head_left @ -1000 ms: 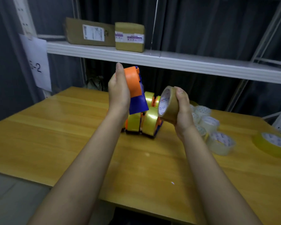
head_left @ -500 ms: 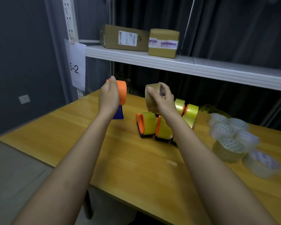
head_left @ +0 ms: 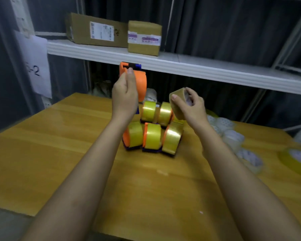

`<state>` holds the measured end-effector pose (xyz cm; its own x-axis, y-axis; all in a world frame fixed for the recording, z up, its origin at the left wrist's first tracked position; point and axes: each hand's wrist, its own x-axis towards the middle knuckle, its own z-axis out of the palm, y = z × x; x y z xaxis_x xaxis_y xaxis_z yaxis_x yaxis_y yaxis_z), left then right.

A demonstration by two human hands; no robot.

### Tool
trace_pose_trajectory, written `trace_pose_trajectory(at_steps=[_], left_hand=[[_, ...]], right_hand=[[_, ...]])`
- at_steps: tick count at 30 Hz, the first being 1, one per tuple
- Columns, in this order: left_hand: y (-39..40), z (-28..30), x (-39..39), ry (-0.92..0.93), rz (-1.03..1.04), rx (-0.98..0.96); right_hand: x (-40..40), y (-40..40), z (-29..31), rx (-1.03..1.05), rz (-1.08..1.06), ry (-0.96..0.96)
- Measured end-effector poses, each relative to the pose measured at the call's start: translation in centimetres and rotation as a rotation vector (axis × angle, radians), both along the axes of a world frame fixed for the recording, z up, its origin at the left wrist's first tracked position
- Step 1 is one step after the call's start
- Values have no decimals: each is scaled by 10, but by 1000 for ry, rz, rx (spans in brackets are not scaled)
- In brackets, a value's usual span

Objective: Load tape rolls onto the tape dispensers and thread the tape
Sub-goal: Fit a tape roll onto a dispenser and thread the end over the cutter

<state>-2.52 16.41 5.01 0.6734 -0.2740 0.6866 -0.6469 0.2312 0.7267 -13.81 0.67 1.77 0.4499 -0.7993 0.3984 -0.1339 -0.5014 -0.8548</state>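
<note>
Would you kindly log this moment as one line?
left hand: grips orange dispenser | right hand: holds tape roll | roll not loaded

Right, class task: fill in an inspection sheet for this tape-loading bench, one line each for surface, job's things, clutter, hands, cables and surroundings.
Surface: wooden table, small pale specks near the front.
Job's things: orange dispenser held up, with no roll showing on it; brown roll held beside it, apart; loaded dispensers bunched mid-table; spare rolls at the right; yellow roll at the far right edge.
Clutter: nothing seen.
Hands: left hand grips the dispenser; right hand grips the brown roll.
Cables: nothing seen.
Surroundings: white shelf with two boxes; paper sign at left; dark curtain behind.
</note>
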Motion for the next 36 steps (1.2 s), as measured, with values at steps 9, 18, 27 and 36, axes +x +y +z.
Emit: trace_pose_trajectory(at_steps=[9, 18, 27, 36], left_hand=[[-128, 2, -114, -77, -332, 49], [-208, -25, -193, -78, -579, 170], [-234, -39, -223, -84, -651, 237], [-241, -40, -254, -48, -720, 258]], right_hand=[[-144, -105, -18, 53, -326, 290], [-245, -180, -57, 66, -456, 674], [-268, -186, -67, -56, -401, 577], [-316, -181, -78, 75, -625, 1129]])
